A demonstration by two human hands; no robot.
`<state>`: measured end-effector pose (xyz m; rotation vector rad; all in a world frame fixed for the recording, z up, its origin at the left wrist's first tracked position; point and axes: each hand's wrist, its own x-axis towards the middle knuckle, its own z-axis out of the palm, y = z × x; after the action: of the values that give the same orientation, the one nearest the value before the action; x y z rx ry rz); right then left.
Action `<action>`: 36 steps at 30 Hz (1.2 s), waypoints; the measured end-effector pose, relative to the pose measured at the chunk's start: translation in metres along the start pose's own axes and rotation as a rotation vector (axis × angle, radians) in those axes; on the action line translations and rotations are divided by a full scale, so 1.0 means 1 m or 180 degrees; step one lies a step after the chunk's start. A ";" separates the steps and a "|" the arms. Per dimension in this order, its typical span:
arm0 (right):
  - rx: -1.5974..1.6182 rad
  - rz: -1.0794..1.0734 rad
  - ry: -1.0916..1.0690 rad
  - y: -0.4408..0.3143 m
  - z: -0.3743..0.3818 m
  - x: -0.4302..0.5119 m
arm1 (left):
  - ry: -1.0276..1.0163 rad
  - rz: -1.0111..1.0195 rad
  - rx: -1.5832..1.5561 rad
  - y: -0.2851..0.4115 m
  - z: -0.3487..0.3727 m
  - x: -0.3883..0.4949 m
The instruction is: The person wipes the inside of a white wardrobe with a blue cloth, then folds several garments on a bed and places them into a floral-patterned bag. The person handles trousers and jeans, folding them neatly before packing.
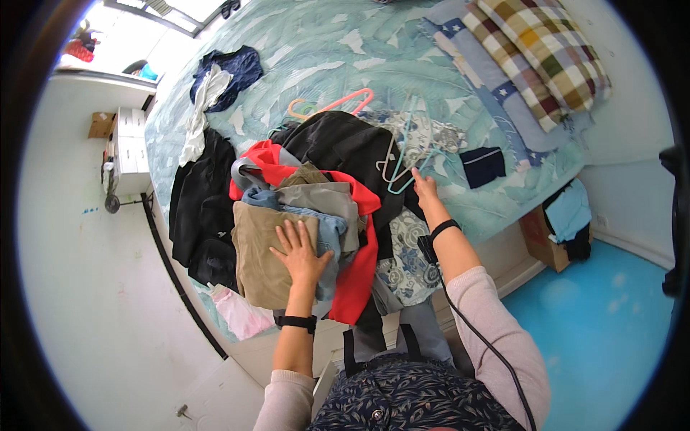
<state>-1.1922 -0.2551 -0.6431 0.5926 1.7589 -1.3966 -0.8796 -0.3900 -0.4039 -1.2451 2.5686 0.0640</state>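
My left hand [302,258] lies flat with spread fingers on folded khaki trousers [259,264], at the top of a clothes pile. Beneath them show blue jeans [330,237], a grey garment [329,196] and a red garment [356,280]. Over on the right, my right hand [425,186] touches the edge of some plastic hangers [401,180], pale blue and whitish, with thumb and fingertips; whether it grips them is unclear. A black garment [339,143] and a patterned grey-white cloth [409,258] lie beside and under the pile. Behind is a pink-red hanger [350,99].
The bed [302,54] has a green leaf-print sheet. Black clothes [202,215] lie left, a navy shirt [242,70] far left, a folded navy cloth [482,166] right. A folded checked quilt [555,54] is at the back right. A cardboard box [544,242] stands beside the bed.
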 end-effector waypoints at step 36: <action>-0.1029 -0.0358 -0.2072 0.082 0.131 -0.306 | 0.1319 -0.1784 -0.2603 -0.132 0.098 -0.156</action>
<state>-0.9153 -0.3218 -0.4527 -0.1349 1.4415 -1.1626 -0.6623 -0.3376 -0.4445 -2.4475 2.4506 0.8882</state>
